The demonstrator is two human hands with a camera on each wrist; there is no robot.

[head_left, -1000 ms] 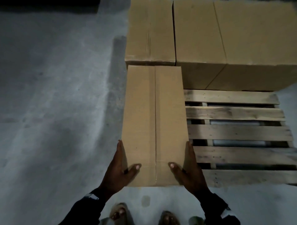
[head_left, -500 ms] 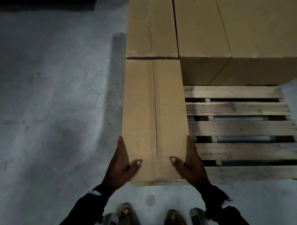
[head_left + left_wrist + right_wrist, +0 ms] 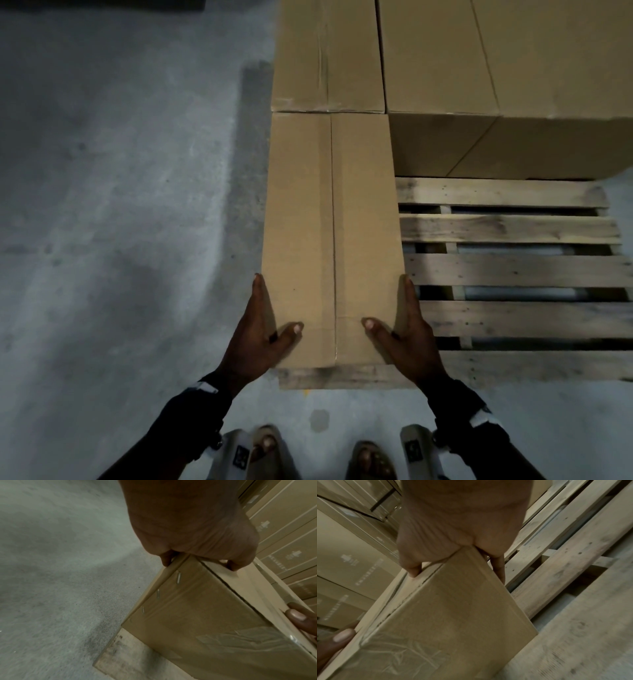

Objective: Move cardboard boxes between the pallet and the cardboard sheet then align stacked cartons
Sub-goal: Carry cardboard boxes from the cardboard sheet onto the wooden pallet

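Carton (image 3: 329,219), both hands' fingers (image 3: 258,301) clamped on its sides, now rests farther onto pallet (image 3: 513,233).

Head view: taken from above, facing down and forward; the long carton (image 3: 329,240), the pallet (image 3: 513,270), the concrete floor (image 3: 120,205) and both hands are seen at arm's length.

Left wrist view: taken along the left hand (image 3: 192,524), very near; the carton's left near corner and the floor are faced.

Right wrist view: taken along the right hand (image 3: 460,524), very near; the carton's right side and the pallet slats are faced.

Shared by all three: the carton's near end.
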